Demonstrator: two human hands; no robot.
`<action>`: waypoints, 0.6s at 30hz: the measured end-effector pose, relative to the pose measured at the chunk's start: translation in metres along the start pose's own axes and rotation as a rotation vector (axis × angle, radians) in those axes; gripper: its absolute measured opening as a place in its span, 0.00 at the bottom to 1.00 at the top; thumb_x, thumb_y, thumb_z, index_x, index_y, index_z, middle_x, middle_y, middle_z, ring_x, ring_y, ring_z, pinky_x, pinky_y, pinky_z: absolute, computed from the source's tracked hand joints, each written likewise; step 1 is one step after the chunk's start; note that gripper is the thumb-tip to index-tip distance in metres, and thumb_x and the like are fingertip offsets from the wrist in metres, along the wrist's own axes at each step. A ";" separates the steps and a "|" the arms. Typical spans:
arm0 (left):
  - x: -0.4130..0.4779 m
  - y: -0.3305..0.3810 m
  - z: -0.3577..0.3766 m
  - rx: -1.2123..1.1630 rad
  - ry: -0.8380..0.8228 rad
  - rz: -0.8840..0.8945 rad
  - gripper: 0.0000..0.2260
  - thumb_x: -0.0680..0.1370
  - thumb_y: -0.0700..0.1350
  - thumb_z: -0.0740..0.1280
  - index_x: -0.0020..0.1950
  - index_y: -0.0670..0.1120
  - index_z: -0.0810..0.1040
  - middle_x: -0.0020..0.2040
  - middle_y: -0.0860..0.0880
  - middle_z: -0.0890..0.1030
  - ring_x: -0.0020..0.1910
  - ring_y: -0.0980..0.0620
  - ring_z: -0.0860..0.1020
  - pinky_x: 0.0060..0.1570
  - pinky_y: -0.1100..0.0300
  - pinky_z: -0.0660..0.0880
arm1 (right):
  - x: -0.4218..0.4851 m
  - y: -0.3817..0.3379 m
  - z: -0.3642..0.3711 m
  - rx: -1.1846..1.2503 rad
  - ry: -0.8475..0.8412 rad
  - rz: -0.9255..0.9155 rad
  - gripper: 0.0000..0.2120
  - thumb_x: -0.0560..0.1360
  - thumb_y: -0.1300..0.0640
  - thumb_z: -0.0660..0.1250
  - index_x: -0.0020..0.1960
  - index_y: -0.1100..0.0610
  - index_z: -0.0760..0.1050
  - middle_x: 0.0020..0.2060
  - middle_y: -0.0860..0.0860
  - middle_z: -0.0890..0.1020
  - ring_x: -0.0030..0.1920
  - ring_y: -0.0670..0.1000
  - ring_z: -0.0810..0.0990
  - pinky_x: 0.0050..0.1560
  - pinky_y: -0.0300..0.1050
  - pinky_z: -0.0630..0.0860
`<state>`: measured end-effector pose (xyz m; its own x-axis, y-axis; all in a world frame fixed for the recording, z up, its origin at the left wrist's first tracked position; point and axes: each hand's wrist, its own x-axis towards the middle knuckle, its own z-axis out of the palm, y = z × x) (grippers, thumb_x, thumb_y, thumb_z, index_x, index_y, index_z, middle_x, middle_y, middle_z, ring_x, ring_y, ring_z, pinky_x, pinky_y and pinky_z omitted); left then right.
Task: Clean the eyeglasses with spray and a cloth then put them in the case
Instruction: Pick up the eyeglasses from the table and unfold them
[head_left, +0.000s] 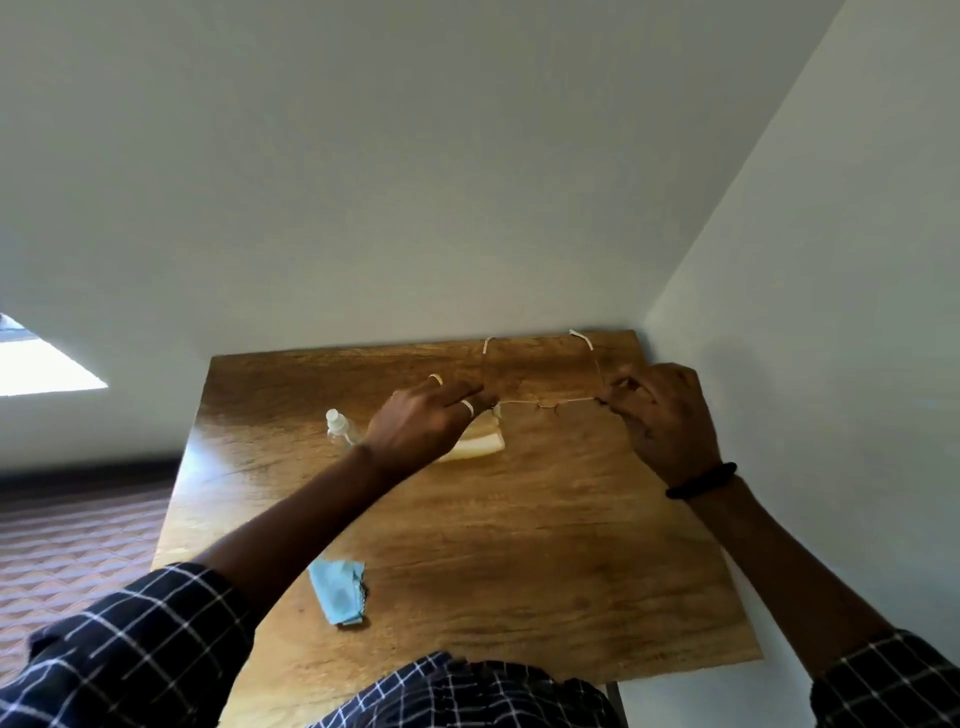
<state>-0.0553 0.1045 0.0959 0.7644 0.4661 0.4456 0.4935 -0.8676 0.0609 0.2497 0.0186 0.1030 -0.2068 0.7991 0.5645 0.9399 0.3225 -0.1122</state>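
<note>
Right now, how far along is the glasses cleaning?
Whether they were wiped already cannot be told. The left hand and right hand hold the eyeglasses unfolded over the table; spray bottle and cloth sit unheld. Still left: putting them in the case.

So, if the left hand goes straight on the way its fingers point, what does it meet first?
The left hand pinches the eyeglasses at one end. Beyond them the way looks free over the table up to the back wall; depth is unclear.
</note>
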 end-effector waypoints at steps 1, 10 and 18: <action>0.005 -0.006 -0.008 0.021 0.029 0.002 0.14 0.80 0.39 0.63 0.62 0.44 0.82 0.56 0.45 0.85 0.43 0.41 0.84 0.26 0.52 0.79 | 0.013 -0.001 -0.004 0.008 0.034 -0.014 0.15 0.81 0.57 0.58 0.50 0.54 0.85 0.46 0.52 0.83 0.44 0.56 0.80 0.50 0.53 0.70; 0.074 -0.059 -0.108 0.172 0.283 -0.079 0.10 0.81 0.45 0.65 0.57 0.45 0.84 0.53 0.50 0.86 0.42 0.43 0.82 0.26 0.54 0.77 | 0.157 -0.001 -0.046 -0.052 0.268 -0.189 0.06 0.79 0.57 0.68 0.48 0.53 0.84 0.46 0.50 0.83 0.40 0.54 0.80 0.51 0.52 0.70; 0.116 -0.080 -0.218 0.229 0.500 -0.095 0.12 0.82 0.48 0.63 0.59 0.47 0.84 0.53 0.51 0.86 0.45 0.43 0.82 0.35 0.51 0.81 | 0.259 -0.030 -0.121 0.030 0.464 -0.243 0.04 0.76 0.56 0.71 0.49 0.52 0.85 0.44 0.48 0.82 0.38 0.52 0.79 0.49 0.55 0.72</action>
<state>-0.0971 0.1902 0.3372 0.4495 0.3531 0.8205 0.6712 -0.7396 -0.0495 0.2008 0.1542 0.3514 -0.2693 0.3931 0.8792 0.8703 0.4903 0.0473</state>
